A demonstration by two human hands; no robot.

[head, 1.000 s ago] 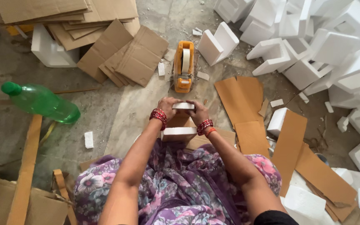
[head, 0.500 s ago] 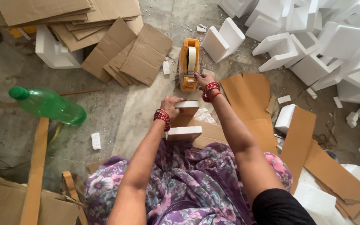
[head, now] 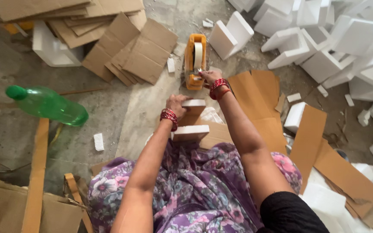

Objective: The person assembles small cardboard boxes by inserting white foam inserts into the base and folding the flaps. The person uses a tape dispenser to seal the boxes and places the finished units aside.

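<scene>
A: My left hand (head: pixel 177 105) grips the white foam-capped cardboard package (head: pixel 194 120) on my lap; my right hand (head: pixel 208 77) pinches tape at the orange tape dispenser (head: pixel 194 61).

B: I fear the dispenser may tip, unbraced.

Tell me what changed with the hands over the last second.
The right hand let go of the foam-capped cardboard piece and reached forward to the orange tape dispenser, its fingers now at the tape end. The left hand kept holding the piece; the green bottle lay unmoved.
</scene>
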